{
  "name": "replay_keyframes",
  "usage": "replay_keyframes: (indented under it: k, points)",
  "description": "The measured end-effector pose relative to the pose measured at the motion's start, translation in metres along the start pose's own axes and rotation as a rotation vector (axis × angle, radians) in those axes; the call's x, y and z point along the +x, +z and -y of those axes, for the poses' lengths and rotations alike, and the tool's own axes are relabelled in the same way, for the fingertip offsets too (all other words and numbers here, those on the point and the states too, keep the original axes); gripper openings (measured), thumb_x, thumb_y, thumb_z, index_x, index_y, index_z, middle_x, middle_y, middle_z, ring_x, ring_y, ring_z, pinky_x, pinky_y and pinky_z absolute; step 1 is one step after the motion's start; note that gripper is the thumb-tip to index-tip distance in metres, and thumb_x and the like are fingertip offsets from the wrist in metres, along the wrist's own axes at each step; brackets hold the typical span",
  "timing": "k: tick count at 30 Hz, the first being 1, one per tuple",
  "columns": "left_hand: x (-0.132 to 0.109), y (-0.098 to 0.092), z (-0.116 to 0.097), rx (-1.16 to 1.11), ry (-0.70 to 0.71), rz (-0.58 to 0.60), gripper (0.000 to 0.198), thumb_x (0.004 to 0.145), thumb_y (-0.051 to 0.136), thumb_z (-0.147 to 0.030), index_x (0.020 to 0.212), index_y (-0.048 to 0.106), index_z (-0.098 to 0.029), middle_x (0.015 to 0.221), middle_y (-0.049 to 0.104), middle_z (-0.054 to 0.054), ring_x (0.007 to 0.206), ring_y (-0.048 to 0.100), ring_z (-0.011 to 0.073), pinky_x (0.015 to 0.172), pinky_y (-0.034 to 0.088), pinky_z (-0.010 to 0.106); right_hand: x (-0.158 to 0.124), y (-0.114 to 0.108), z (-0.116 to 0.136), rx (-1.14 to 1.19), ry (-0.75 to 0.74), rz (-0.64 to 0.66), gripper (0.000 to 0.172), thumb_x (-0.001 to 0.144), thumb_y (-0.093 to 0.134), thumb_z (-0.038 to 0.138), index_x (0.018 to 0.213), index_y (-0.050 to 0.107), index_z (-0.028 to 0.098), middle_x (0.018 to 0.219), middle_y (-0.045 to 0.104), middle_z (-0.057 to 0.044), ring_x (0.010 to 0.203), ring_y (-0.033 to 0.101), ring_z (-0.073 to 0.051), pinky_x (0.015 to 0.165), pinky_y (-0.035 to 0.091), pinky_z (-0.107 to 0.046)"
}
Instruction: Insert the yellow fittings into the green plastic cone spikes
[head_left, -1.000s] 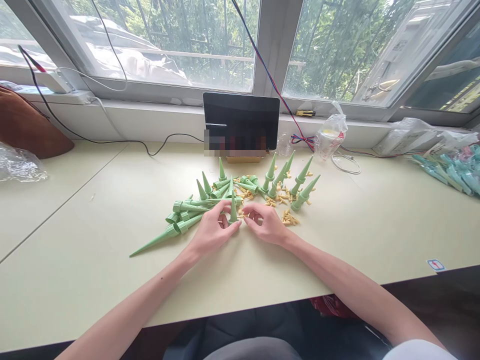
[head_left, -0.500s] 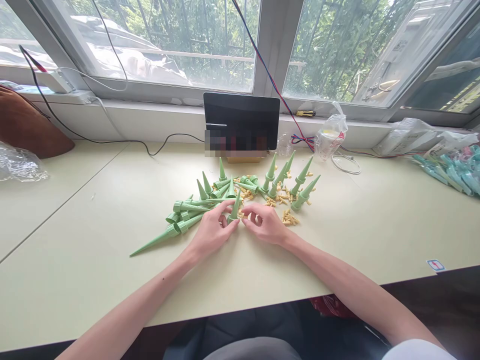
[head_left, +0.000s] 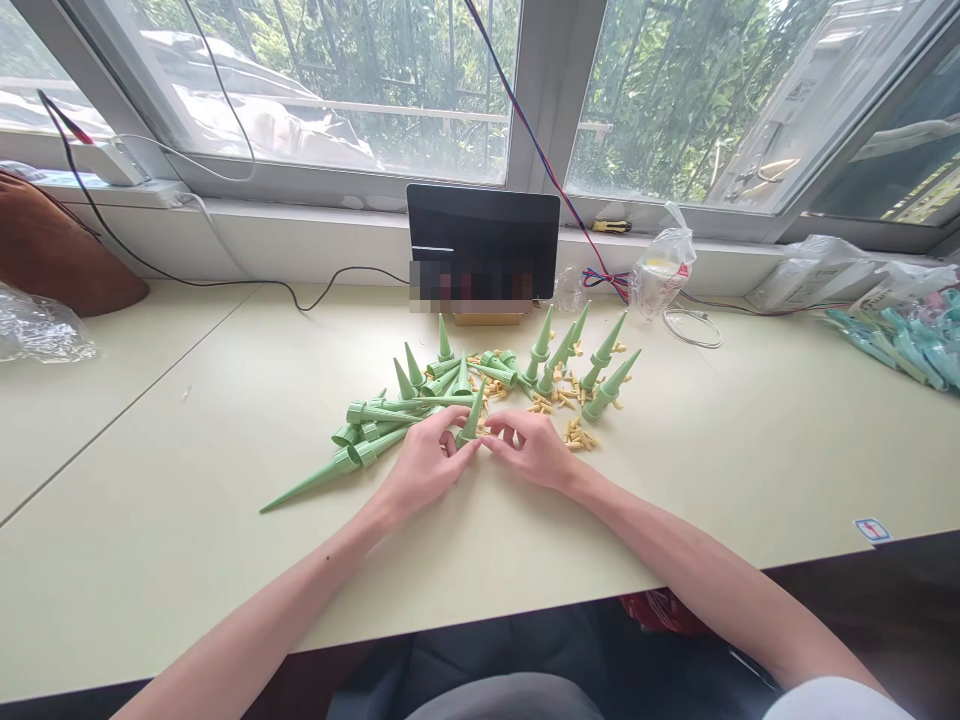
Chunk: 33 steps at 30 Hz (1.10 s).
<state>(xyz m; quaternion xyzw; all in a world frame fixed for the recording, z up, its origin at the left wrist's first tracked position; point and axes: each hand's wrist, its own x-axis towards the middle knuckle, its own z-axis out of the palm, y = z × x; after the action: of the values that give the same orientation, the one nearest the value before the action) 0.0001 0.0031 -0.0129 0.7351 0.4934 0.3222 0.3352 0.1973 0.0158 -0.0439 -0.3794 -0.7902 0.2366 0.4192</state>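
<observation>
My left hand [head_left: 426,458] is closed round the base of a green plastic plant-watering spike [head_left: 474,410], its tip pointing up. Thumb and forefinger of my right hand [head_left: 534,450] pinch a small yellow plastic valve [head_left: 484,428] against the spike's right side; the fingers mostly hide it. To the left lies a pile of loose green spikes [head_left: 386,412], some on their sides and some upright. On the right, several spikes [head_left: 606,388] stand with yellow valves sticking out of them. Loose yellow valves [head_left: 581,436] lie beside my right hand.
Behind the spikes, a dark-screened tablet [head_left: 484,235] leans on a stand. A bagged cup [head_left: 660,275] and a coiled white cable [head_left: 694,328] are at the back right. Teal items in plastic bags [head_left: 911,340] lie far right; a brown bag [head_left: 64,250] is far left.
My right fingertips have moved slightly left, bringing the yellow valve up to the spike. The spike has shifted a little within my left hand; the piles look the same.
</observation>
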Motion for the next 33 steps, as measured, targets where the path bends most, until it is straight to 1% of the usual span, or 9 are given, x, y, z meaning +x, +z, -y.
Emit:
replay_keyframes:
  k: [6,15,19,23,27,30,33]
  points:
    - [-0.0001,-0.0002,0.0013,0.014,0.005,0.007,0.031,0.087,0.059,-0.035,0.114,0.062,-0.020,0.060,0.054,-0.005,0.047,0.051,0.0118,0.050,0.046,0.024,-0.0002,-0.0003,0.0014,-0.006,0.011,-0.009,0.013,0.090,0.064,0.031,0.094,0.065,0.018,0.075,0.067,-0.001,0.052,0.052,-0.010,0.054,0.046,-0.023]
    - [-0.0001,0.0001,-0.0004,0.018,-0.001,0.010,0.030,0.086,0.060,-0.032,0.113,0.062,-0.019,0.063,0.056,-0.004,0.050,0.054,0.0121,0.052,0.048,0.025,-0.0003,-0.0010,0.0041,0.010,0.022,-0.002,0.009,0.090,0.061,0.028,0.089,0.061,0.019,0.074,0.065,0.000,0.052,0.050,-0.009,0.054,0.043,-0.023]
    - [0.0000,0.0002,-0.0007,0.015,0.019,0.009,0.030,0.086,0.059,-0.031,0.114,0.061,-0.019,0.071,0.060,-0.002,0.054,0.054,0.0119,0.055,0.050,0.026,0.0002,-0.0019,0.0056,0.029,0.030,-0.001,0.007,0.090,0.060,0.026,0.088,0.060,0.019,0.075,0.066,0.000,0.052,0.050,-0.009,0.054,0.043,-0.023]
    - [0.0000,0.0000,-0.0017,0.000,0.035,0.007,0.030,0.085,0.060,-0.030,0.113,0.061,-0.018,0.086,0.066,0.002,0.054,0.054,0.0101,0.055,0.051,0.025,0.0007,-0.0024,0.0058,0.048,0.045,-0.002,0.007,0.091,0.059,0.025,0.088,0.060,0.019,0.075,0.066,0.000,0.054,0.051,-0.010,0.055,0.043,-0.024]
    - [-0.0007,0.0001,-0.0026,-0.027,0.058,0.009,0.030,0.085,0.061,-0.028,0.113,0.061,-0.018,0.099,0.067,0.005,0.055,0.055,0.0088,0.054,0.052,0.025,0.0005,-0.0026,0.0045,0.097,0.071,0.003,0.008,0.093,0.056,0.024,0.088,0.060,0.019,0.073,0.066,0.000,0.056,0.052,-0.011,0.054,0.043,-0.024]
    - [-0.0014,0.0005,-0.0024,-0.048,0.083,0.021,0.028,0.085,0.060,-0.026,0.113,0.062,-0.019,0.103,0.066,0.005,0.057,0.057,0.0089,0.055,0.053,0.025,0.0006,-0.0029,0.0040,0.184,0.133,0.015,0.011,0.094,0.056,0.029,0.089,0.061,0.019,0.075,0.066,-0.001,0.059,0.057,-0.012,0.056,0.046,-0.024]
    - [-0.0014,0.0012,-0.0011,-0.059,0.107,0.031,0.028,0.086,0.059,-0.024,0.114,0.062,-0.020,0.106,0.064,0.005,0.059,0.059,0.0089,0.057,0.055,0.025,0.0012,-0.0033,0.0053,0.331,0.200,0.016,0.018,0.094,0.058,0.036,0.089,0.061,0.019,0.075,0.065,-0.002,0.063,0.062,-0.014,0.057,0.050,-0.025]
